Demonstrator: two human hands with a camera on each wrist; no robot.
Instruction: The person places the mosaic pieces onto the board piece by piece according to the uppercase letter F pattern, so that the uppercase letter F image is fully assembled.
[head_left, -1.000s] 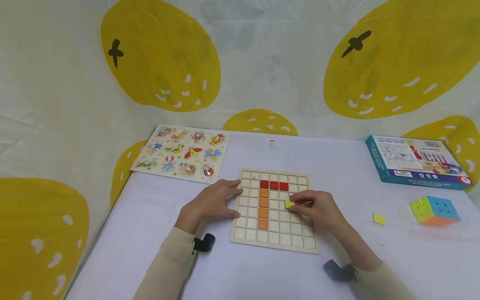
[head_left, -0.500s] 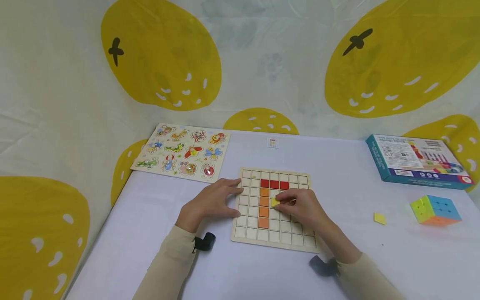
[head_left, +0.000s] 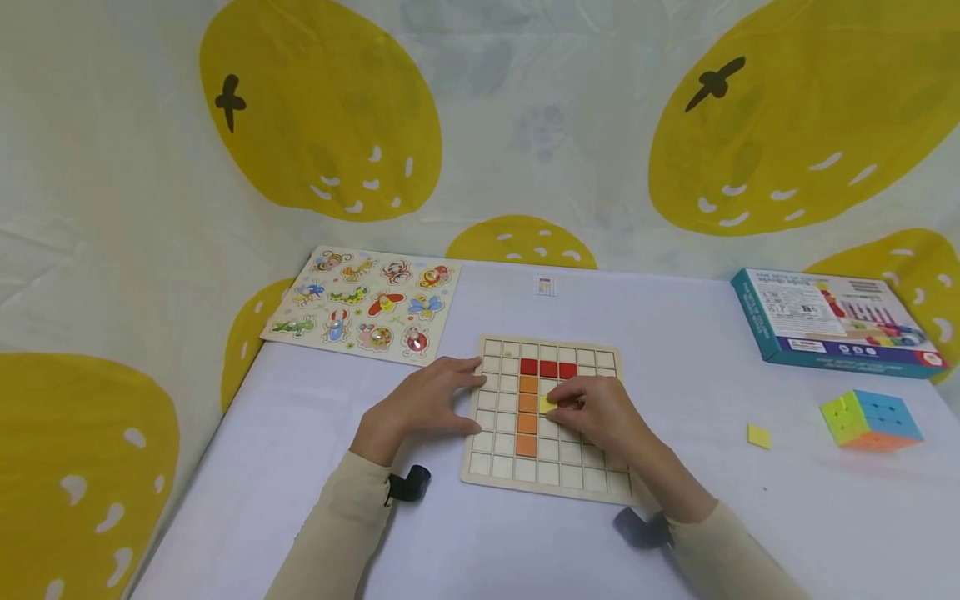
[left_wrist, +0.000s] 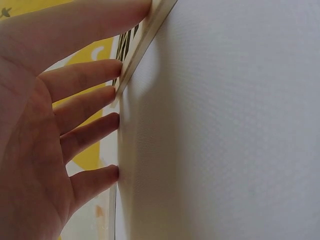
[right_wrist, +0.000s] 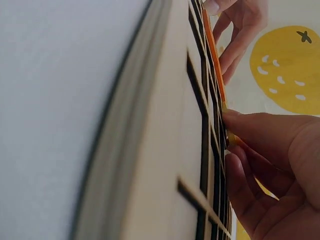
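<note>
A wooden grid board (head_left: 550, 473) with square cells lies on the white table. Its third column holds several orange tiles (head_left: 527, 425) below the first of three red tiles (head_left: 548, 368) in a row. My right hand (head_left: 596, 408) pinches a yellow tile (head_left: 544, 405) between thumb and fingers, over the cell just right of the orange column. In the right wrist view the fingertips are right at the grid surface. My left hand (head_left: 420, 406) touches the board's left edge with thumb and fingertips; in the left wrist view its fingers (left_wrist: 85, 80) are extended and spread.
A second yellow tile (head_left: 759, 437) lies right of the board, near a colourful puzzle cube (head_left: 870, 421). Behind the cube is a flat teal toy box (head_left: 847, 325). An insect picture puzzle (head_left: 363, 307) lies back left, and a small printed card (head_left: 545, 286) behind the board.
My right hand has moved left across the board with the yellow tile, from a cell near the right side to beside the orange column. The left hand has stayed in place.
</note>
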